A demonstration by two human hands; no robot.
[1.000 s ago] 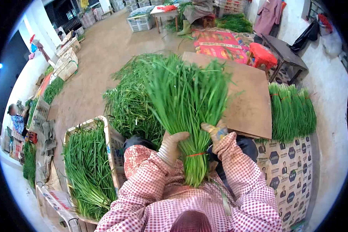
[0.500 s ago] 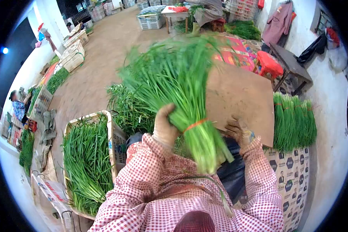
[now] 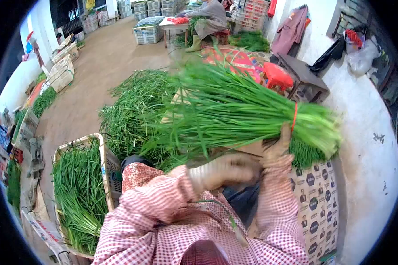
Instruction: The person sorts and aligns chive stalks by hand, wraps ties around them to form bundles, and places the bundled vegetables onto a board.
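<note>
A big bunch of garlic chives (image 3: 234,110), tied with a red band (image 3: 295,115), lies sideways in the air before me. Its pale stem ends point right and its leaves spread left. My right hand (image 3: 277,148), in a soiled glove, grips the bunch from below near the band; most of its fingers are hidden. Close to my right wrist, my gloved left hand (image 3: 227,170) is smeared by motion, so its fingers cannot be made out. Under the leaves, a brown board (image 3: 252,149) shows in part.
On my left stands a crate (image 3: 105,170) full of loose chives, with a heap of chives (image 3: 135,106) beyond it. A printed carton sheet (image 3: 316,203) lies at right. Farther off are a red stool (image 3: 277,76), a dark bench (image 3: 303,73) and a seated person (image 3: 210,20).
The bunch has passed from my left hand to my right and turned from roughly upright to sideways, stems rightward. My left hand has moved right and lower. The view has shifted right.
</note>
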